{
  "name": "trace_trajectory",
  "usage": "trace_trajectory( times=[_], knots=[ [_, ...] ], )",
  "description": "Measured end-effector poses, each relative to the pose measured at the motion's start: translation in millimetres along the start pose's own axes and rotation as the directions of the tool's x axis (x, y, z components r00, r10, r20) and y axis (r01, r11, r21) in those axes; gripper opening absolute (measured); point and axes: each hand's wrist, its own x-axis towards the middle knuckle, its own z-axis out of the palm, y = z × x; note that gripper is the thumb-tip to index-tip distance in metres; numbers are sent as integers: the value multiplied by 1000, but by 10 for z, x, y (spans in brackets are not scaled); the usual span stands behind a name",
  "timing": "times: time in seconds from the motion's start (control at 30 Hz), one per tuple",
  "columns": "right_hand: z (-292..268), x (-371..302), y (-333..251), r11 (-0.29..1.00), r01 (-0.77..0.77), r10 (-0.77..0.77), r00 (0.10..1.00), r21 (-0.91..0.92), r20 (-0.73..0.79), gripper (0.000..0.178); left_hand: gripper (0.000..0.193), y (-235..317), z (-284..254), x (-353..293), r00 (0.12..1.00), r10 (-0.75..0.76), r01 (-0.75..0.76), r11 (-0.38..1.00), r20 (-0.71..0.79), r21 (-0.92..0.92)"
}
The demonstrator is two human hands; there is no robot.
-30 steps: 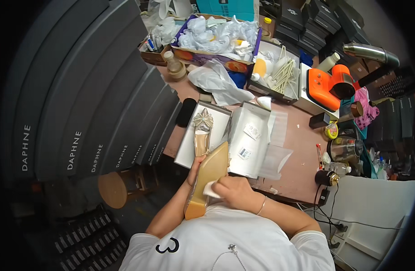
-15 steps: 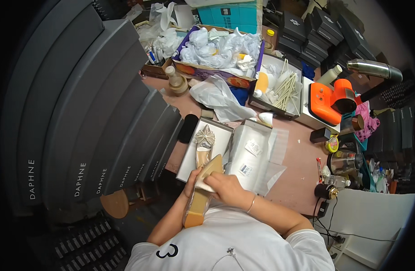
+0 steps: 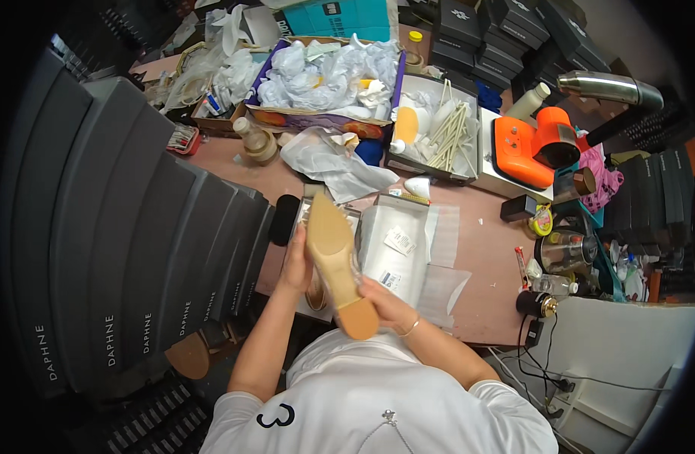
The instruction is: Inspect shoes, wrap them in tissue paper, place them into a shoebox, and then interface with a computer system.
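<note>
Tan shoe (image 3: 334,261) held sole-up between both hands, above open white shoebox (image 3: 397,246) at near edge of worktop (image 3: 484,280). Left hand (image 3: 296,265) closed in grip on shoe's side near pointed toe. Right hand (image 3: 384,303) wrapped around heel end. Stacked dark boxes (image 3: 135,250) ranged at left. Orange tool (image 3: 533,144) set well apart, far right.

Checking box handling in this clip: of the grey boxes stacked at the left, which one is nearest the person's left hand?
The rightmost grey box in the row, beside the pink table. It sits just left of the left hand, which holds the tan shoe.
</note>
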Motion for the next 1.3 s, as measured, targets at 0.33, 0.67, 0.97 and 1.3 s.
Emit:
trace_trajectory(
  times=[0.33, 0.67, 0.97, 1.3],
  knots=[
    [-287, -793, -70, 883, 92, -349, 784, -459, -514, 45, 48, -69, -195, 1697, 863, 267, -293, -426, 429, 856],
    [-450, -823, -459, 936, 235, -201, 968, 262, -152, 72, 12, 738, -68, 1680, 986, 10, -131, 670, 168, 731],
    [-550, -682, -606, 933, 218, -303, 905, -287, -299, 60, 43, -266, -42, 192, 893, 77, 131, 899, -444, 418],
    [-575, -935, -284, 953, 186, -168, 981, 238, -93, 57, 73, -811, -79, -393, 977, 145, -186, 241, 155, 953]
  ],
)
